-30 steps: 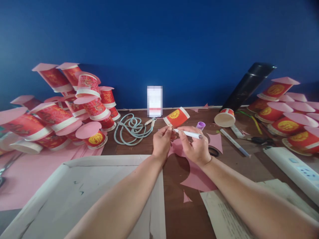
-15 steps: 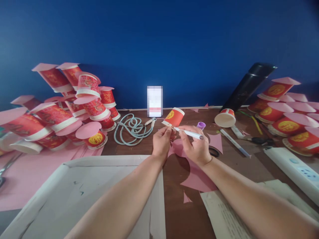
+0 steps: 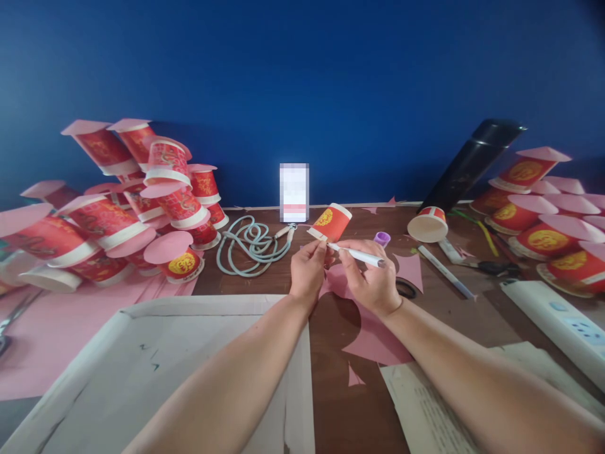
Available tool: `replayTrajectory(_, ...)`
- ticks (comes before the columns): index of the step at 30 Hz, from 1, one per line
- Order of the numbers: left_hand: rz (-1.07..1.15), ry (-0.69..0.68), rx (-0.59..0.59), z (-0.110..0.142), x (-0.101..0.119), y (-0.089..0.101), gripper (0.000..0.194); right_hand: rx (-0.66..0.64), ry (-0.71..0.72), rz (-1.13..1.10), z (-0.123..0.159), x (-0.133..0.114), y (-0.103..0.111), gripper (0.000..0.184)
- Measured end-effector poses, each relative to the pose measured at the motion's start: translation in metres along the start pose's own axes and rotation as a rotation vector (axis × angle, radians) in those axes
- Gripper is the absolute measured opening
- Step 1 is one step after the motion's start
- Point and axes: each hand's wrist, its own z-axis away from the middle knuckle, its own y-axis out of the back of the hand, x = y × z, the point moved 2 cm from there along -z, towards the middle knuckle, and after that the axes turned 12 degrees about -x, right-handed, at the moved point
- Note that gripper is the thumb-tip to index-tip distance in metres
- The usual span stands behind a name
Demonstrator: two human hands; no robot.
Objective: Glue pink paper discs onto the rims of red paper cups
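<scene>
My left hand (image 3: pixel 307 271) pinches the bottom rim of a red paper cup (image 3: pixel 331 222) with a yellow emblem, held tilted above the brown table. My right hand (image 3: pixel 371 277) grips a white pen (image 3: pixel 359 255), its tip touching the cup's base edge. Under both hands lies a pink paper piece (image 3: pixel 373 337) with cut curves. A small purple cap (image 3: pixel 381 238) sits just beyond my right hand.
A heap of red cups with pink paper lids (image 3: pixel 132 202) fills the left; more such cups (image 3: pixel 543 214) lie at right. A coiled pale cord (image 3: pixel 253 243), black flask (image 3: pixel 467 164), open cup (image 3: pixel 428 226), pens, scissors, power strip (image 3: pixel 558 321) and white board (image 3: pixel 155 372) surround the hands.
The cup has turned in my left hand, its emblem swinging leftward and the cup tilting more upright. Both hands stayed nearly in place.
</scene>
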Motion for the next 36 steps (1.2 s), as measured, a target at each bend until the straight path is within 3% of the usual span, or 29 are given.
replayTrajectory(9, -0.063, 0.014, 0.004, 0.0024, 0.0025, -0.0020, 0.028, 0.063, -0.020, 0.023, -0.0018, 0.0038, 0.0011, 0.015)
replayTrajectory(22, -0.051, -0.034, -0.020, 0.0026, 0.0028, -0.0022, 0.024, 0.022, -0.003, -0.044, 0.0007, -0.0033, 0.0013, 0.015)
replayTrajectory(36, -0.138, -0.017, 0.032, 0.0067, 0.0088, -0.0048, 0.024, 0.057, -0.034, -0.028, -0.0002, 0.0000, 0.0022, 0.016)
